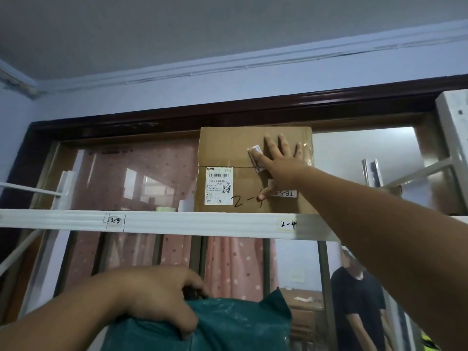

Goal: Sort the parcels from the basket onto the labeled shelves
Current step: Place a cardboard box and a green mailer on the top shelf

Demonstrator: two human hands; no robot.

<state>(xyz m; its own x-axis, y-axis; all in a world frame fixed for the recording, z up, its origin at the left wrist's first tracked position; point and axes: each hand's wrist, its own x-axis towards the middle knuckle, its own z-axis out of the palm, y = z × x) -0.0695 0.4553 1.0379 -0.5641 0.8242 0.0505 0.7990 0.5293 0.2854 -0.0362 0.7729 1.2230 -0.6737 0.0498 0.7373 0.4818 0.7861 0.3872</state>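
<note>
**Box at slot 2-4, bag in left hand**

Box [253, 171]: brown cardboard, upright on the top shelf [177, 220], its base just behind the shelf's white front rail. Handwritten "2-4" in black marker on the lower front, the last digit partly covered by a thumb. White shipping label [218, 186] at lower left of the face carries a barcode, a QR code, a line reading roughly "538 538AH 044", and "WU" at the bottom; the smaller print is not legible. A second white sticker [285, 193] sits upside down at lower right; the visible part reads "T6-53…", the rest hidden by the hand. A small torn tag lies across the flap seam.

Rail tags: "2-4" tag [288, 224] directly below the box, "2-3" tag [115, 220] well to the left, between pen marks.

Right hand [279, 163]: flat and spread, palm pressed on the box face, fingers up, thumb down on the marker writing. Not gripping.

Left hand [162, 300]: low in view, fingers closed on the top of a teal plastic bag [228, 325], which is held below the shelf.

Person in a dark T-shirt [359, 307] stands beyond the shelf at lower right.
</note>
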